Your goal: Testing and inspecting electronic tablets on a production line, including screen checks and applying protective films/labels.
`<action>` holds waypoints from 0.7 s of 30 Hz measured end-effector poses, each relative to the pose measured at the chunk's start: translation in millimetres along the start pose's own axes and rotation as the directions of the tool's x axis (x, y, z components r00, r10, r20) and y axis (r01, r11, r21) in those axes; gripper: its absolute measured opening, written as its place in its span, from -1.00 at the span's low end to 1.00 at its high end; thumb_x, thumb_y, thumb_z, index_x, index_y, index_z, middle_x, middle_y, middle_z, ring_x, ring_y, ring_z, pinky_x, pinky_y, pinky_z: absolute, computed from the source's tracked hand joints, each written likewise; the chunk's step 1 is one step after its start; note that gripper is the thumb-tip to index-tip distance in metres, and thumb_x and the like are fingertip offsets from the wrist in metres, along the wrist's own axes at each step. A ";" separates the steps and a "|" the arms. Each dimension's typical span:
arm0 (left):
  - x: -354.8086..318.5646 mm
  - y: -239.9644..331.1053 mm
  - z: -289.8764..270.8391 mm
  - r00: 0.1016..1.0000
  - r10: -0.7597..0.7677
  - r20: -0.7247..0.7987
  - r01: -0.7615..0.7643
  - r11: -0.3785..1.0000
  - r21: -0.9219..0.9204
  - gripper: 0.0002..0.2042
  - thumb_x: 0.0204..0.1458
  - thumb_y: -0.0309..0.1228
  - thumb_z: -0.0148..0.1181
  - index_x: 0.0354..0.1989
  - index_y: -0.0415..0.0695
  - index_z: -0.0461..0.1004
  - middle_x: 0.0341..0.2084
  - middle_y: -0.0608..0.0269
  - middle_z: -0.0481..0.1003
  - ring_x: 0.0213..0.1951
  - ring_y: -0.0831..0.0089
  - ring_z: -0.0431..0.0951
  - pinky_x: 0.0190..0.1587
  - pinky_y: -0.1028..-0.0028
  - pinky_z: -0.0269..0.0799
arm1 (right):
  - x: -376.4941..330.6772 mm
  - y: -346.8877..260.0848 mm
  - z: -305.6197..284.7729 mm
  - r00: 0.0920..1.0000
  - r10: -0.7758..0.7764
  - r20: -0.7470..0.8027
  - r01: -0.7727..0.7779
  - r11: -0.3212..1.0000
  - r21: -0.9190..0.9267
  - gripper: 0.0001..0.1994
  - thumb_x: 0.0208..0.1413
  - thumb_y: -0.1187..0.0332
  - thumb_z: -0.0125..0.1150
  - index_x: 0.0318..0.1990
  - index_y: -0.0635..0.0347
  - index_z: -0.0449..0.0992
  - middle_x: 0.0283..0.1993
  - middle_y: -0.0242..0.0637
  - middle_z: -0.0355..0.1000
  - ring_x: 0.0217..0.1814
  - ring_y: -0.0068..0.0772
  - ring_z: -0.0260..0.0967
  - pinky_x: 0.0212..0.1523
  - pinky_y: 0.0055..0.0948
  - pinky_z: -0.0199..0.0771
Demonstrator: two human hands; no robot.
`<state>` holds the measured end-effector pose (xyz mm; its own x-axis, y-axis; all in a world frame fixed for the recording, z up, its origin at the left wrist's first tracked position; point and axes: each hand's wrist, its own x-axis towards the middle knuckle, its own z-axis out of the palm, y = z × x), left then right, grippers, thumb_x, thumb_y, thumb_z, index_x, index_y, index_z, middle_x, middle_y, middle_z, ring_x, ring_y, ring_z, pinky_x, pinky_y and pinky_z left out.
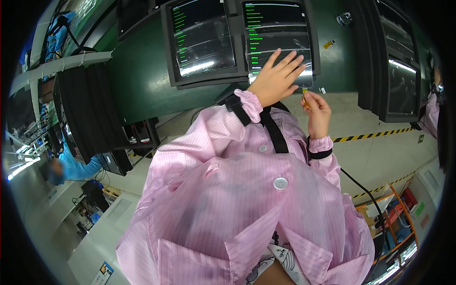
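Note:
My left hand (pixel 278 80) lies with its fingers spread over the lower part of a lit display panel (pixel 278 35), which shows rows of green text on black. The panel sits in a dark foam tray (pixel 315 40). Just right of the panel's lower corner, my right hand (pixel 318 110) pinches a small yellow-orange flex cable (pixel 306 100) between thumb and fingertips. Its upper end meets the panel's bottom edge; whether it is joined there I cannot tell. A small white tag (pixel 323 90) lies beside my right fingers.
A second lit panel (pixel 202 38) stands to the left. Another yellow flex piece (pixel 328 43) and a round metallic object (pixel 344 19) lie on the green table (pixel 142 80). Trayed panels (pixel 403 88) stand right, a black stack (pixel 90 104) left. A person in blue (pixel 78 166) is far left.

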<state>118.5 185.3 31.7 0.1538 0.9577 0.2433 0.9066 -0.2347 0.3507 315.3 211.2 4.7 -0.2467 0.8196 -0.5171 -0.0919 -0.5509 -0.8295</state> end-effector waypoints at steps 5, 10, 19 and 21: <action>1.8 -1.4 16.9 0.999 0.014 0.047 -0.012 0.999 -0.035 -0.41 -0.01 -0.17 0.21 0.21 -0.14 0.30 0.25 0.09 0.24 0.35 0.23 0.11 0.37 0.13 -0.05 | 2.9 -0.1 0.5 1.000 -0.006 -0.005 0.006 0.999 -0.032 -0.79 0.09 0.38 0.31 -0.18 0.32 0.57 -0.38 -0.33 0.53 -0.38 -0.60 0.47 -0.42 -0.67 0.31; 4.2 7.2 9.5 0.995 -0.004 0.096 0.009 0.999 -0.047 -0.32 -0.11 -0.09 0.29 0.19 -0.20 0.30 0.25 0.02 0.23 0.36 0.16 0.08 0.38 0.06 -0.11 | 9.1 -2.3 -2.1 0.999 0.028 0.033 -0.028 0.999 -0.025 -0.77 0.15 0.35 0.25 -0.13 0.32 0.55 -0.33 -0.34 0.53 -0.36 -0.61 0.43 -0.35 -0.65 0.33; 4.7 16.7 18.1 0.996 -0.088 0.021 0.090 0.993 -0.075 -0.38 -0.14 -0.17 0.30 0.12 -0.20 0.38 0.21 0.04 0.29 0.34 0.14 0.13 0.37 0.04 -0.10 | 26.9 6.9 -20.3 0.987 -0.101 0.128 0.118 0.984 -0.136 -0.81 0.17 0.37 0.19 -0.17 0.33 0.56 -0.33 -0.35 0.52 -0.36 -0.63 0.40 -0.36 -0.63 0.35; 3.7 17.4 20.1 0.995 -0.101 0.004 0.101 0.991 -0.087 -0.40 -0.15 -0.19 0.29 0.11 -0.20 0.40 0.20 0.05 0.31 0.33 0.14 0.15 0.37 0.04 -0.09 | 27.7 8.6 -18.5 0.986 -0.109 0.123 0.123 0.986 -0.116 -0.82 0.17 0.39 0.19 -0.17 0.34 0.56 -0.35 -0.35 0.52 -0.36 -0.63 0.40 -0.36 -0.63 0.35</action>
<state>142.7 188.2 20.6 0.0632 0.9772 0.2028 0.8797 -0.1506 0.4511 325.5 232.1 -20.6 -0.3520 0.8492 -0.3937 -0.0088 -0.4236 -0.9058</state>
